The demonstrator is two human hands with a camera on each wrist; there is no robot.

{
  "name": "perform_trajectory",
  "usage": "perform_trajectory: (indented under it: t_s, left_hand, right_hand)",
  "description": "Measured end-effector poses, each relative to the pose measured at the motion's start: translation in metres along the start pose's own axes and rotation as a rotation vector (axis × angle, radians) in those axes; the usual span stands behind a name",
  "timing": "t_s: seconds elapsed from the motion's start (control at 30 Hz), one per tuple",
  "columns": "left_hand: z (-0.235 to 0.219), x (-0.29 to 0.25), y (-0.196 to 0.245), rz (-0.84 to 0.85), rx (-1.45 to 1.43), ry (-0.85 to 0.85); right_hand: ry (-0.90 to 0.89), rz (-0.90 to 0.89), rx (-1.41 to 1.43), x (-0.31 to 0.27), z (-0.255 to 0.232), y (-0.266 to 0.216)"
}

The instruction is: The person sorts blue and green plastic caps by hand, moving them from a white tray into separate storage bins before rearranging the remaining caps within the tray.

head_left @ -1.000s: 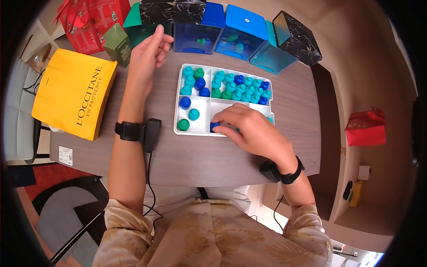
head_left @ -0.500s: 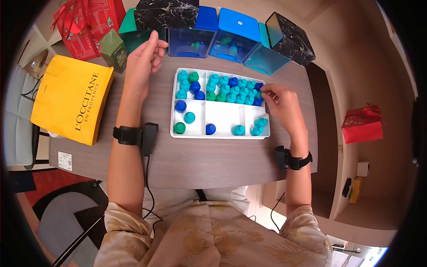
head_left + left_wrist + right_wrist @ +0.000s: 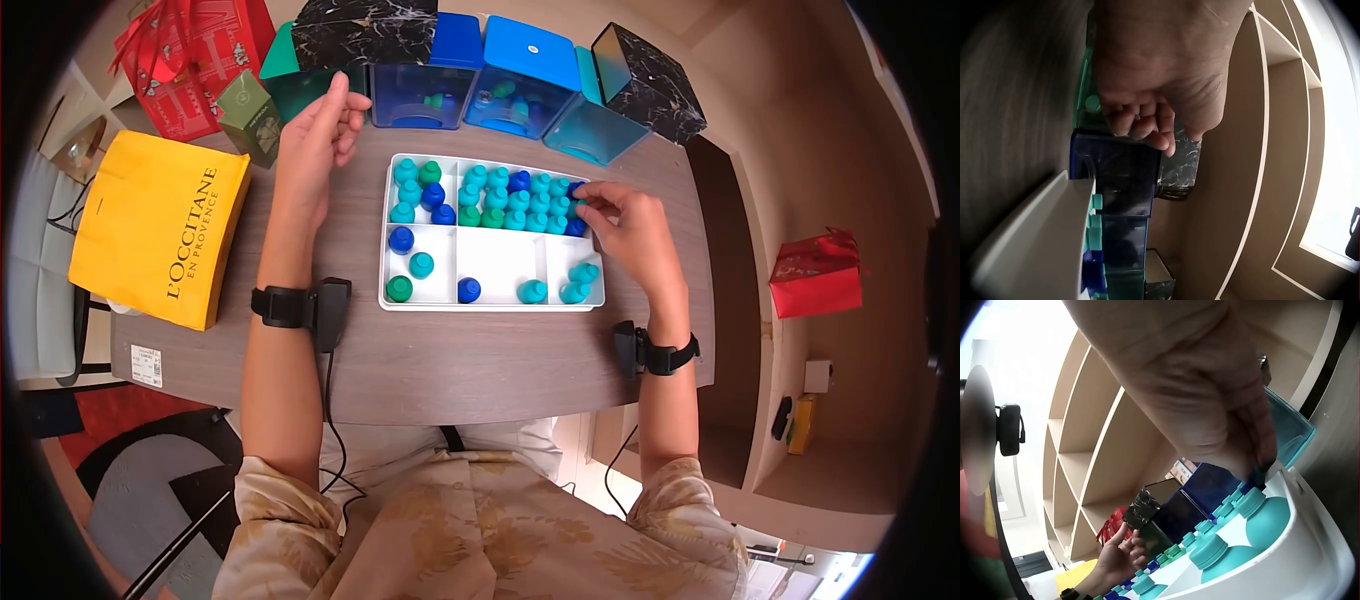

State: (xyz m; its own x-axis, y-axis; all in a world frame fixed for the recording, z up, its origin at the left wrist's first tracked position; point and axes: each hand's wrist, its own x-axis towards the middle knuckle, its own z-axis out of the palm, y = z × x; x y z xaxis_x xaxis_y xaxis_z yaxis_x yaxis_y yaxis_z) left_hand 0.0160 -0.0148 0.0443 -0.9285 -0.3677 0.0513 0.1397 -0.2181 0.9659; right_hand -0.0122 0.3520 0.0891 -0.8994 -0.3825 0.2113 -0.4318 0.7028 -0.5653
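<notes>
The worktop (image 3: 470, 370) leaves a wide bare strip between its near edge and the white tray (image 3: 500, 262). 4 bins (image 3: 415, 95) line the far side; a yellow bag (image 3: 155, 225) bounds the left. The tray's long axis runs left to right. The left hand (image 3: 312, 140) hangs before the bins, fingers loosely curled. The right hand (image 3: 630, 225) reaches the tray's far right corner, fingertips at a blue bottle (image 3: 1251, 485); whether clamped, I cannot tell. Neighbouring bottles (image 3: 515, 200) point cap-up.

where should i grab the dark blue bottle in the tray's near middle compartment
Probably the narrow cap, pinched from above and the right: the dark blue bottle looks upright, its body close to the left divider and near tray wall, with bare floor on its right.
</notes>
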Motion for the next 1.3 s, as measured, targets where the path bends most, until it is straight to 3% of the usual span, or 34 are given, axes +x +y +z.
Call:
perform_trajectory:
  t_s: [0.47, 0.57, 0.67, 0.8, 1.0, 1.1, 1.2, 1.3]
  left_hand:
    - [0.001, -0.002, 0.002, -0.004, -0.004, -0.001]
    - [0.000, -0.001, 0.002, -0.004, -0.005, -0.004]
    - [0.000, 0.000, 0.001, -0.002, -0.007, -0.009]
    - [0.000, -0.001, 0.002, -0.002, -0.004, -0.004]
    - [-0.003, 0.000, 0.003, -0.005, -0.008, -0.001]
    - [-0.003, 0.000, 0.003, -0.002, -0.019, -0.008]
    - [-0.003, 0.000, 0.003, 0.006, -0.031, 0.001]
    - [-0.004, 0.001, 0.002, 0.010, -0.034, 0.007]
  right_hand:
    - [0.053, -0.114, -0.087, 0.003, -0.001, -0.014]
    - [-0.015, -0.436, -0.096, 0.016, 0.003, -0.038]
    - [-0.153, -0.497, -0.015, 0.023, 0.023, -0.057]
    - [-0.215, -0.575, -0.194, 0.034, 0.041, -0.067]
    - [-0.284, -0.497, -0.245, 0.042, 0.048, -0.062]
    - [-0.288, -0.544, -0.175, 0.045, 0.041, -0.062]
    - [-0.046, -0.497, 0.014, 0.050, 0.018, -0.057]
    - [0.039, -0.206, 0.058, 0.047, -0.012, -0.030]
